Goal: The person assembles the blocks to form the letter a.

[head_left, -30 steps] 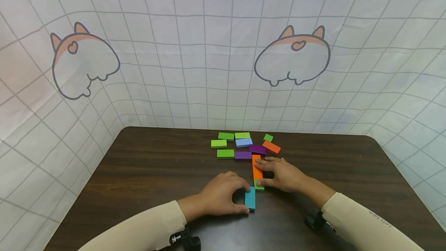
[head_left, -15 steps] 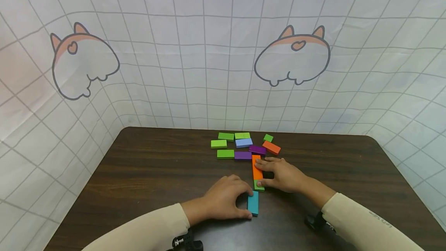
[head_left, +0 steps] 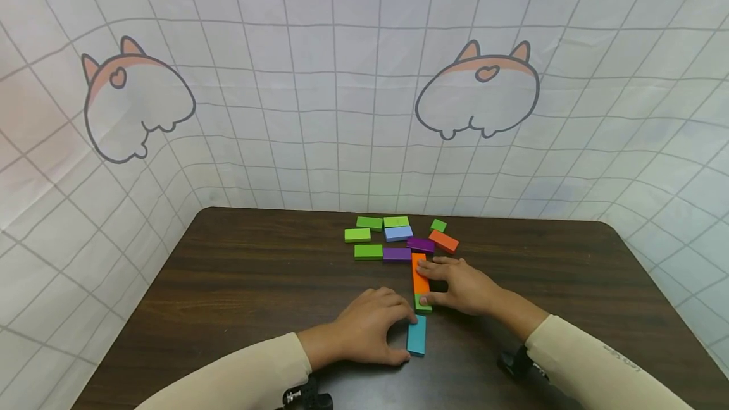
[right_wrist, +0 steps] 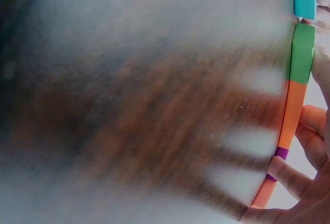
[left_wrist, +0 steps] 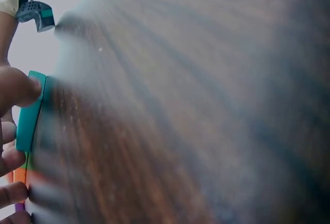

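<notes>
On the dark table, my left hand (head_left: 370,328) holds a teal block (head_left: 416,336) by its ends, index finger at the far end and thumb at the near end. In the left wrist view the thumb lies against the teal block (left_wrist: 32,111). Just beyond it, a green block (head_left: 423,303) abuts a long orange block (head_left: 420,274). My right hand (head_left: 467,286) rests on these two from the right, fingertips on the orange and thumb on the green. A small gap separates teal from green in the right wrist view.
Beyond the hands lie more flat blocks: purple (head_left: 397,255), dark purple (head_left: 420,245), blue (head_left: 398,233), red-orange (head_left: 443,242) and several green ones, such as a left green block (head_left: 368,252). A white grid-patterned curtain (head_left: 364,112) hangs behind the table.
My left hand has moved the teal block toward me and to the right, away from the green block's left side to its near end. The right hand stays still.
</notes>
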The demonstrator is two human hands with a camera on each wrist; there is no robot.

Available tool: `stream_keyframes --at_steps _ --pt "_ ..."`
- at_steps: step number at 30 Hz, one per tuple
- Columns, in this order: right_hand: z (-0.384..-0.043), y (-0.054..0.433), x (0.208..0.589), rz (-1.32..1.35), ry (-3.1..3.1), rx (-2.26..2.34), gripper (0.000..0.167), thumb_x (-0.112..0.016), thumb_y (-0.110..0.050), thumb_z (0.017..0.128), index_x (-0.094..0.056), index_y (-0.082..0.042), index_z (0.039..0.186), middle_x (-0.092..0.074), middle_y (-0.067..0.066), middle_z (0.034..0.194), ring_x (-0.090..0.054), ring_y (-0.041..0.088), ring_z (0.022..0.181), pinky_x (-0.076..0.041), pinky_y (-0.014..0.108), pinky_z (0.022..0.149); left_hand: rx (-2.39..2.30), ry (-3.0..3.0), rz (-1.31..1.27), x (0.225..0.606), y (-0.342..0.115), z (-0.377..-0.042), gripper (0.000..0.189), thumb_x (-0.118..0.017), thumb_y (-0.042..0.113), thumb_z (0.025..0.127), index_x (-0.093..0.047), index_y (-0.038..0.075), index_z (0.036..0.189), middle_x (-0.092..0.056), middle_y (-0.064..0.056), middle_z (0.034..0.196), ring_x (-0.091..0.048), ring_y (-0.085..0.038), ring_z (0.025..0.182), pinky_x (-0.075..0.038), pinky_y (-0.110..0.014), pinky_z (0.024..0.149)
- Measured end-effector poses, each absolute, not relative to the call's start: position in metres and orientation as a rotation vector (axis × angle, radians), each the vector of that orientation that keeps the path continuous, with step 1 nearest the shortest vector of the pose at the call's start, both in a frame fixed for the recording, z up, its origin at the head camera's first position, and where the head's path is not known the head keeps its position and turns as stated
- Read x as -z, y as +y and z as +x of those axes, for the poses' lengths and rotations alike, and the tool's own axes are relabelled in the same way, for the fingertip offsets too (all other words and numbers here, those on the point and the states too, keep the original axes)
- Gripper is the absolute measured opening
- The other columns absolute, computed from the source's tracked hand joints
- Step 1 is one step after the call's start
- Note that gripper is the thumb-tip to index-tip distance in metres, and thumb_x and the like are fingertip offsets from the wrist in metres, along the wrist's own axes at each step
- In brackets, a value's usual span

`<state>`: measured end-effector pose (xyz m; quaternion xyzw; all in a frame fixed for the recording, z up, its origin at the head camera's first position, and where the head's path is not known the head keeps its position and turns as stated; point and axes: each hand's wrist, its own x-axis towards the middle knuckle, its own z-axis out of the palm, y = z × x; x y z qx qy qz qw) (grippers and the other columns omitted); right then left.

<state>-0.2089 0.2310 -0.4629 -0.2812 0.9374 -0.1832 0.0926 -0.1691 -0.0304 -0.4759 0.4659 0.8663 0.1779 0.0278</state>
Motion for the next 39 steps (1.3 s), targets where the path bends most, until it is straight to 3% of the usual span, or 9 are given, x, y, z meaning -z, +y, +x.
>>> stream_keyframes --at_steps 17,27,39 --pt "-0.210 0.230 0.462 -0.817 2.782 0.530 0.076 -0.067 -0.059 0.092 -0.055 -0.011 0.149 -0.049 0.004 0.154 -0.039 0.036 0.145 -0.025 0.073 0.110 -0.540 2.761 1.429 0.476 -0.021 -0.167 0.049 -0.079 0.053 0.086 -0.071 0.026 0.125 -0.062 0.009 0.122 -0.053 -0.012 0.118 -0.045 -0.033 0.096" --pt "-0.209 0.231 0.462 -0.816 2.768 0.550 0.076 -0.066 -0.059 0.093 -0.053 -0.011 0.150 -0.048 0.004 0.155 -0.037 0.037 0.146 -0.023 0.073 0.110 -0.537 2.774 1.384 0.479 -0.017 -0.167 0.049 -0.077 0.056 0.087 -0.071 0.027 0.126 -0.061 0.008 0.124 -0.052 -0.013 0.122 -0.045 -0.037 0.102" --pt "-0.210 0.231 0.461 -0.815 2.765 0.552 0.076 -0.067 -0.058 0.093 -0.053 -0.010 0.150 -0.047 0.004 0.155 -0.037 0.037 0.146 -0.023 0.074 0.110 -0.546 2.780 1.383 0.479 -0.016 -0.167 0.049 -0.077 0.056 0.087 -0.072 0.027 0.126 -0.062 0.008 0.122 -0.053 -0.013 0.119 -0.046 -0.037 0.100"
